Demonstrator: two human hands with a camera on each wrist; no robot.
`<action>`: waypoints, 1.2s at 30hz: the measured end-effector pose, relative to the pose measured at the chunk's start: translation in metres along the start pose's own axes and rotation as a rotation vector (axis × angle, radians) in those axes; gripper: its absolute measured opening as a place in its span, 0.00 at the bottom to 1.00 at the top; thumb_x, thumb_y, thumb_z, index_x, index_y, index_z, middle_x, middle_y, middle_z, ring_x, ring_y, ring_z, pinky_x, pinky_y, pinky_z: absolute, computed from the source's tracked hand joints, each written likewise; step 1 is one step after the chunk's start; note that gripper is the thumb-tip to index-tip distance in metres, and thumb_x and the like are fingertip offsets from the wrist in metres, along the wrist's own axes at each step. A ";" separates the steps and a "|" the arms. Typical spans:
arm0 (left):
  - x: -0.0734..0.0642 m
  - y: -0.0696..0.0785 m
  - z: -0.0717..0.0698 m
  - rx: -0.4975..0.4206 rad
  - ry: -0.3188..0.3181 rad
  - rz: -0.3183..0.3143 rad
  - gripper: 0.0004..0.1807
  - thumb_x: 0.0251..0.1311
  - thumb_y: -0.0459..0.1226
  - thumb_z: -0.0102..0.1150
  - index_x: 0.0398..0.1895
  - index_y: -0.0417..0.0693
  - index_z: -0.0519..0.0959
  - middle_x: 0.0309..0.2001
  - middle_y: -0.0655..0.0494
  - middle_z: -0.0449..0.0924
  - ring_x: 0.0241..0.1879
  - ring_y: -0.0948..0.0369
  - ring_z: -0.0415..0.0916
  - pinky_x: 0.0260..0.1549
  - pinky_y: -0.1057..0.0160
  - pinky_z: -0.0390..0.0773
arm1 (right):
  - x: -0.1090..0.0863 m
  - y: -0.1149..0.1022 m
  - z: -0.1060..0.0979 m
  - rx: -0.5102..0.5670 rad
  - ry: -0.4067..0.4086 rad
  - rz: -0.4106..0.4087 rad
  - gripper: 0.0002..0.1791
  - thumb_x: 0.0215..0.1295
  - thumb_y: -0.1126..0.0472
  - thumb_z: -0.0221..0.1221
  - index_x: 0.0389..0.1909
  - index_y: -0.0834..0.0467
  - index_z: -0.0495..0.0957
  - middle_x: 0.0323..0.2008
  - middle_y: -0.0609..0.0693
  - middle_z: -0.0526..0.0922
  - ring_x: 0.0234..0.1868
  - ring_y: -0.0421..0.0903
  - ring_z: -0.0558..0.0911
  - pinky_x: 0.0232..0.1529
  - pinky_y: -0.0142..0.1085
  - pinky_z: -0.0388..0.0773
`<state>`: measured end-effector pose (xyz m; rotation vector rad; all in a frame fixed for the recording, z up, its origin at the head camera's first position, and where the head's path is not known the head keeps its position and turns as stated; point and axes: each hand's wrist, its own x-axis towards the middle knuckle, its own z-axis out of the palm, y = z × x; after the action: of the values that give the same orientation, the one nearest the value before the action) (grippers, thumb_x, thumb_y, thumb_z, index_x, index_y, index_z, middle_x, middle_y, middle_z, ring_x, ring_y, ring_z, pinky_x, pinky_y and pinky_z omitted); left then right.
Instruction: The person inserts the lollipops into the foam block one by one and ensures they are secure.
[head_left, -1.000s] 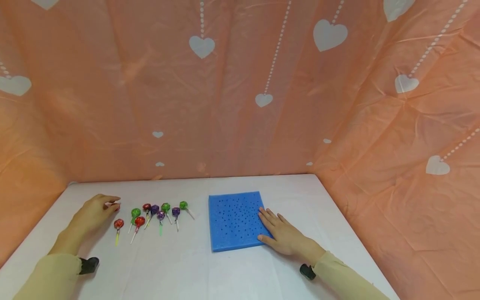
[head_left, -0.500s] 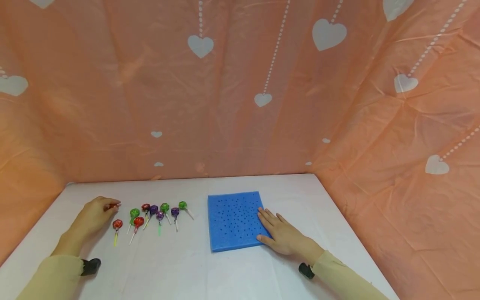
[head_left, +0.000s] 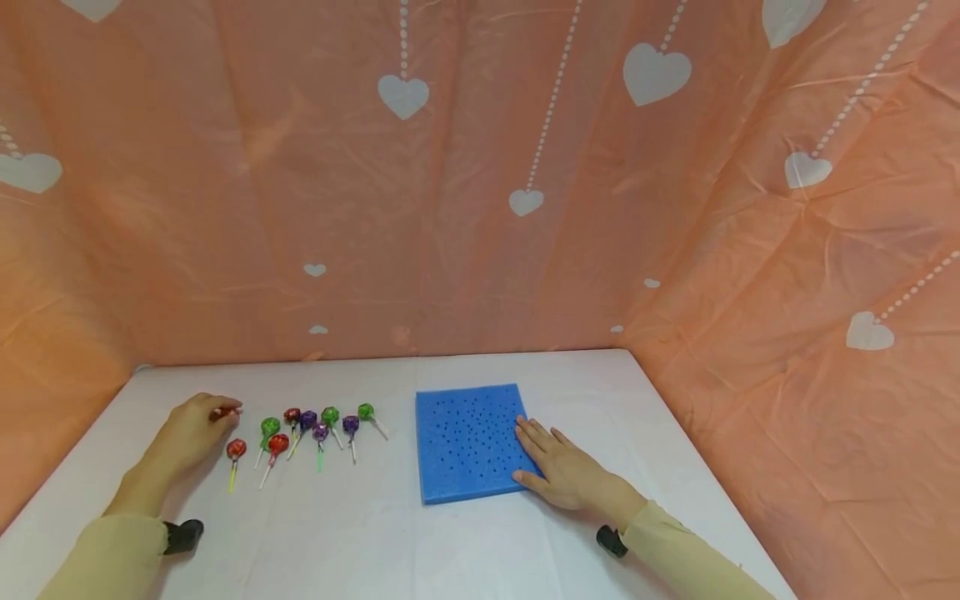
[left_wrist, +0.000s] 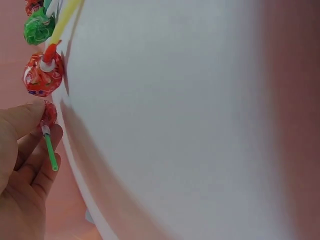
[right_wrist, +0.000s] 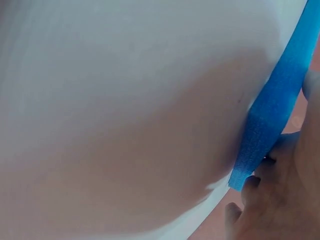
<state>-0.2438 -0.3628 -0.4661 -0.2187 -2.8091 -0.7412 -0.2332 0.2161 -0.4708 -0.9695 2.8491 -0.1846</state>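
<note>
My left hand (head_left: 189,429) pinches a red-wrapped lollipop (left_wrist: 49,115) with a green stick between thumb and fingers at the left of the table. Just to its right lies another red lollipop (head_left: 236,450) on a yellow stick, and several more in green, red and purple wrappers spread beyond it, such as a green lollipop (head_left: 366,412). My right hand (head_left: 566,468) rests with fingers spread on the right edge of a blue foam block (head_left: 468,442) dotted with small dark holes. In the right wrist view the block's side (right_wrist: 270,120) shows below the fingers.
A white cloth covers the table (head_left: 337,533). Orange curtain (head_left: 465,275) with white hearts hangs behind the table and along both sides. A black wrist strap (head_left: 182,536) sits at the left sleeve, another strap (head_left: 611,542) at the right.
The left hand's fingers have closed on the red lollipop, and the hand has shifted slightly. The right hand stays on the blue foam block; the other lollipops lie as before.
</note>
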 end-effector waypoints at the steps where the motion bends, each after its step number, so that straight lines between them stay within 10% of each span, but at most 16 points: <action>1: 0.000 0.001 0.000 -0.002 0.006 0.002 0.12 0.68 0.27 0.59 0.50 0.24 0.81 0.45 0.27 0.78 0.45 0.34 0.78 0.45 0.32 0.76 | 0.000 0.000 0.000 -0.010 0.001 0.002 0.43 0.81 0.38 0.45 0.81 0.66 0.52 0.83 0.60 0.50 0.82 0.58 0.52 0.79 0.56 0.53; 24: 0.011 0.073 0.014 -0.145 0.269 0.109 0.13 0.69 0.28 0.63 0.54 0.31 0.80 0.51 0.33 0.77 0.46 0.38 0.78 0.44 0.35 0.79 | -0.001 -0.003 0.004 -0.016 0.014 0.040 0.42 0.81 0.39 0.46 0.81 0.65 0.52 0.83 0.58 0.49 0.82 0.58 0.51 0.79 0.57 0.52; 36: 0.028 0.112 0.041 -0.263 0.376 0.181 0.19 0.68 0.27 0.64 0.61 0.37 0.81 0.50 0.40 0.79 0.45 0.47 0.81 0.43 0.62 0.77 | 0.001 -0.005 0.003 -0.022 0.019 0.024 0.42 0.81 0.39 0.46 0.81 0.65 0.54 0.82 0.60 0.51 0.82 0.59 0.52 0.78 0.58 0.53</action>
<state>-0.2561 -0.2429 -0.4414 -0.3335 -2.3028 -0.9907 -0.2310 0.2115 -0.4731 -0.9418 2.8844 -0.1618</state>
